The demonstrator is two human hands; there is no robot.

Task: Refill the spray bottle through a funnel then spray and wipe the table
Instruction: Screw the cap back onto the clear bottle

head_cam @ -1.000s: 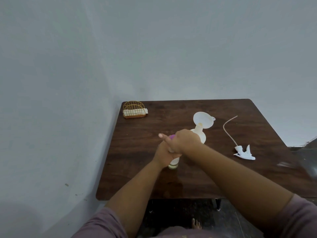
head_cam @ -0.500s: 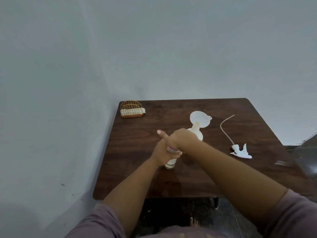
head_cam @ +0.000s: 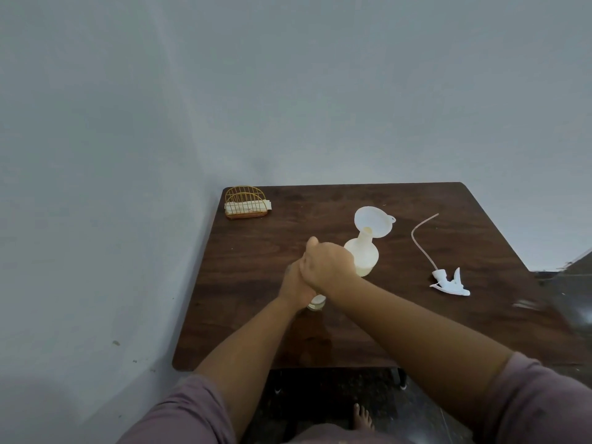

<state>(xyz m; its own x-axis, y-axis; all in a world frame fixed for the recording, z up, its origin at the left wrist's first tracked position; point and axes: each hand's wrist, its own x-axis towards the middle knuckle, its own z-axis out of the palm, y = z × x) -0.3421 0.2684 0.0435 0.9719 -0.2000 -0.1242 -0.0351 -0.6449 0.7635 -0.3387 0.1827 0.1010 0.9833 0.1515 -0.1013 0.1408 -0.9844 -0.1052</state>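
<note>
We judge we are uncapping the small clear refill bottle (head_cam: 316,302): our left hand (head_cam: 296,283) grips its body, our right hand (head_cam: 330,264) curls over its hidden top, and next we must pour into the white plastic funnel (head_cam: 373,225) seated in the white round-bellied spray bottle (head_cam: 363,256).

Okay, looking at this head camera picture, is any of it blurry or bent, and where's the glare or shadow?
Head view: soft, even light. The dark wooden table bows from the wide-angle lens. A smeared blur sits at its right edge. The white plastic funnel in the cream spray bottle looks slightly washed out. Faint shadow lies under both hands. The small clear bottle they cover is mostly hidden.
</note>
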